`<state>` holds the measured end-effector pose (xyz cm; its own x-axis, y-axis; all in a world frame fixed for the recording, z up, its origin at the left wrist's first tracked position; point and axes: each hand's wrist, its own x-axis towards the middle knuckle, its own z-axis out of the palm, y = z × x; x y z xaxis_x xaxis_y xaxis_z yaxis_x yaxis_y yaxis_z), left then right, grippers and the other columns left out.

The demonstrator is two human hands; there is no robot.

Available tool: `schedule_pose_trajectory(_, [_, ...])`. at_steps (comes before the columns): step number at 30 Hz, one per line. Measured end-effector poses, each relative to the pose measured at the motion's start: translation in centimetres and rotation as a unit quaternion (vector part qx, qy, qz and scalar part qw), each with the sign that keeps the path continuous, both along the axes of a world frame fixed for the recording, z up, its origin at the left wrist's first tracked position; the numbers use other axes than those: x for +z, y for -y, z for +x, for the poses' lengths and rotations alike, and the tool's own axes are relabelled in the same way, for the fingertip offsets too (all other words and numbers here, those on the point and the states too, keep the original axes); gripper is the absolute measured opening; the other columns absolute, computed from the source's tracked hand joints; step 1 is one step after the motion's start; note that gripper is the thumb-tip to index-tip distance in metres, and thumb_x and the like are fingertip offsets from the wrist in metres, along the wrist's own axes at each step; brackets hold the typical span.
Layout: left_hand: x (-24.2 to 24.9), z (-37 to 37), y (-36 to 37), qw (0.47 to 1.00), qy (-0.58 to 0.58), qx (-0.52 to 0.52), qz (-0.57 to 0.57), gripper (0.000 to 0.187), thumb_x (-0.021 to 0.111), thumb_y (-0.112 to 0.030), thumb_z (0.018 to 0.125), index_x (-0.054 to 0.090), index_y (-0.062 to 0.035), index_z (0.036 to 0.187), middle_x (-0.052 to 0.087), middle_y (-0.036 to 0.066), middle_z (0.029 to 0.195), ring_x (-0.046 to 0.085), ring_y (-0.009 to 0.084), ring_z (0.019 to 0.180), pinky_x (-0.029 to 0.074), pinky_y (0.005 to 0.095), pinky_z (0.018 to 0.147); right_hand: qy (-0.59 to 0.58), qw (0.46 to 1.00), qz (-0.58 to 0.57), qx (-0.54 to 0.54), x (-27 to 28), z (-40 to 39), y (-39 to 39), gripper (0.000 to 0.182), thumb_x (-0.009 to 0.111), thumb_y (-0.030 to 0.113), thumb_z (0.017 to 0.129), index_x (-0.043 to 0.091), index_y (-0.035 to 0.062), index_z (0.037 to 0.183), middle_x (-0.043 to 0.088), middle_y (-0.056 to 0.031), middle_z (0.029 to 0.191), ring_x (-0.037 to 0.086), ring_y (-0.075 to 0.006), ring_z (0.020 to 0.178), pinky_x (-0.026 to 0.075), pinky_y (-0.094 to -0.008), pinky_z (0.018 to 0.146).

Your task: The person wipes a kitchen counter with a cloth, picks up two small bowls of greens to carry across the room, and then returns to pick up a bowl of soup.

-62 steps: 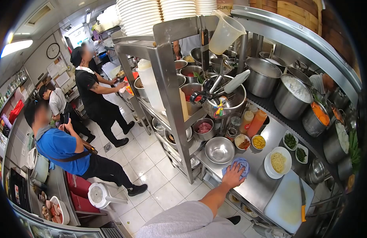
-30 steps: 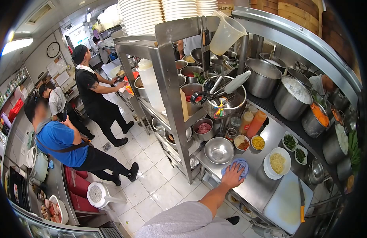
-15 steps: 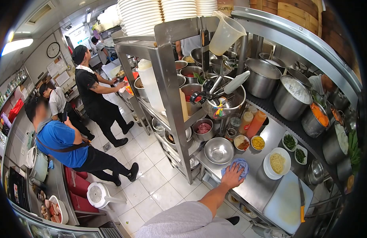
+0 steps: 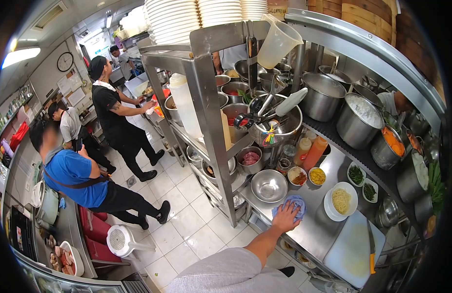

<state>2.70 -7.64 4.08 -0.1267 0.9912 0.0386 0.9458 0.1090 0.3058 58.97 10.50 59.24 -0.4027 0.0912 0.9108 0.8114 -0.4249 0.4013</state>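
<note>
My left hand (image 4: 285, 218) presses down on a crumpled blue cloth (image 4: 298, 204) at the counter's front edge, its fingers curled over the fabric. Just beyond the cloth sits a shiny steel bowl (image 4: 269, 185) with nothing visible in it. To the right of the hand is a white bowl of noodles (image 4: 341, 201). Small cups with a red-and-white mix (image 4: 297, 176) and a yellow food (image 4: 317, 176) stand behind the cloth. My right hand is out of view.
A knife (image 4: 371, 246) with an orange handle lies on a white cutting board (image 4: 355, 249). Steel pots (image 4: 360, 119) line the raised shelf. A metal rack (image 4: 211, 122) rises beside the counter. Several people stand across the tiled floor, one in a blue shirt (image 4: 77, 178) near a white stool (image 4: 122, 240).
</note>
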Motion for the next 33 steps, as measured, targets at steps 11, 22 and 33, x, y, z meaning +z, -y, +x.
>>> schedule_pose_trajectory(11, [0.2, 0.0, 0.1, 1.0, -0.002, -0.001, -0.002, 0.069, 0.051, -0.054, 0.096, 0.044, -0.0155, 0.153, 0.04, 0.016, 0.159, 0.029, 0.036, 0.151, 0.028, 0.0556, 0.118, 0.007, 1.0, 0.01, 0.004, 0.0, 0.2, -0.2, 0.074, 0.071, 0.043, 0.092, 0.044, -0.0031, 0.142, 0.052, -0.0252, 0.137, 0.052, -0.0436, 0.128, 0.052, -0.0536, 0.1])
schedule_pose_trajectory(22, [-0.2, 0.0, 0.2, 1.0, 0.023, 0.002, 0.017, 0.068, 0.053, -0.052, 0.095, 0.046, -0.0147, 0.152, 0.04, 0.017, 0.159, 0.028, 0.0367, 0.151, 0.028, 0.0564, 0.117, -0.017, 0.999, -0.02, 0.024, 0.2, -0.5, 0.4, 0.073, 0.076, 0.04, 0.089, 0.044, -0.0047, 0.138, 0.054, -0.025, 0.132, 0.053, -0.0436, 0.124, 0.053, -0.0533, 0.097])
schedule_pose_trajectory(33, [-1.0, 0.0, -0.1, 1.0, 0.022, 0.001, 0.019, 0.068, 0.054, -0.053, 0.095, 0.045, -0.017, 0.152, 0.04, 0.017, 0.158, 0.028, 0.0367, 0.151, 0.027, 0.0574, 0.118, 0.029, 0.999, 0.04, 0.02, 0.1, 0.0, -0.2, 0.073, 0.071, 0.048, 0.092, 0.048, -0.0039, 0.137, 0.056, -0.0241, 0.133, 0.055, -0.042, 0.124, 0.053, -0.0516, 0.098])
